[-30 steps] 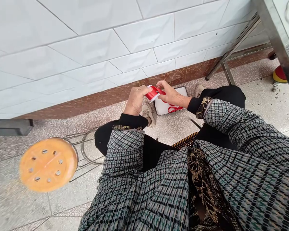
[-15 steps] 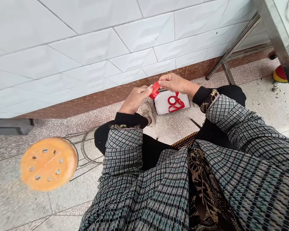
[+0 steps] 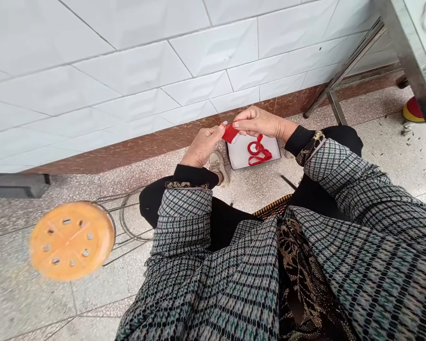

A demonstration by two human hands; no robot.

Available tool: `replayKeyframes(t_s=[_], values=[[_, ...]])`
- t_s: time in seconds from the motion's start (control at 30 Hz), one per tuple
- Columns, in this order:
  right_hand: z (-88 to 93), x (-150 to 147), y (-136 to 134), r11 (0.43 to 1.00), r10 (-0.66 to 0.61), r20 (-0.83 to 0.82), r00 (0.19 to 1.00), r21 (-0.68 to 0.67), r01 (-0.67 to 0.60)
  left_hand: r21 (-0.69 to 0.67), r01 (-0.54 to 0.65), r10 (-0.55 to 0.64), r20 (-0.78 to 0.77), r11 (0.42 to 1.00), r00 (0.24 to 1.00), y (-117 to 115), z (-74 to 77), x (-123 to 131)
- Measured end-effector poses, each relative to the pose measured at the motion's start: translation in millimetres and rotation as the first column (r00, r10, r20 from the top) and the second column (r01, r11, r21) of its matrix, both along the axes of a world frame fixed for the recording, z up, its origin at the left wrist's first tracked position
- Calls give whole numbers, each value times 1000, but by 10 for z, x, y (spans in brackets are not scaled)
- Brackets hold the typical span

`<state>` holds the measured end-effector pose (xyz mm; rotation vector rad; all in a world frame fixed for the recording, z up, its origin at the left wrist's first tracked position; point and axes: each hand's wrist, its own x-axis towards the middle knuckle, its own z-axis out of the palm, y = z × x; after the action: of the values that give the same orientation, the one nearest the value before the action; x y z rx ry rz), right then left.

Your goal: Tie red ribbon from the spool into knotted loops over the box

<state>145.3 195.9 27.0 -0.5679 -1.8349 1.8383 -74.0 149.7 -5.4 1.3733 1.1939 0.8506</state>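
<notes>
A short piece of red ribbon [image 3: 230,133] is pinched between both my hands, out in front of my knees. My left hand [image 3: 203,145] grips its left end with thumb and fingertips. My right hand [image 3: 256,121] pinches the right end from above, fingers closed. On the floor below them lies a white box [image 3: 242,154] with a small spool of red ribbon [image 3: 257,149] and a loose red loop inside it. I am seated, with my checked jacket sleeves filling the lower frame.
A round orange stool [image 3: 71,240] with a wire frame stands at my left. A white tiled wall with a brown skirting runs ahead. A metal table [image 3: 410,57] with its legs is at the right, and a red and yellow object [image 3: 413,110] lies beneath it.
Both hands have lifted slightly with the red ribbon. My right hand has risen off the white box, which now shows the red spool inside.
</notes>
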Motion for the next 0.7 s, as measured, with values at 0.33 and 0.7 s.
replayKeyframes(t_s=[0.33,0.7], values=[[63,97,153,956,-277,268,923,172,237,77,85,-86,15,993,996,5,1,-20],[84,149,148,935,-212,484,849,353,32,18,44,-44,1,999,999,-89,69,33]])
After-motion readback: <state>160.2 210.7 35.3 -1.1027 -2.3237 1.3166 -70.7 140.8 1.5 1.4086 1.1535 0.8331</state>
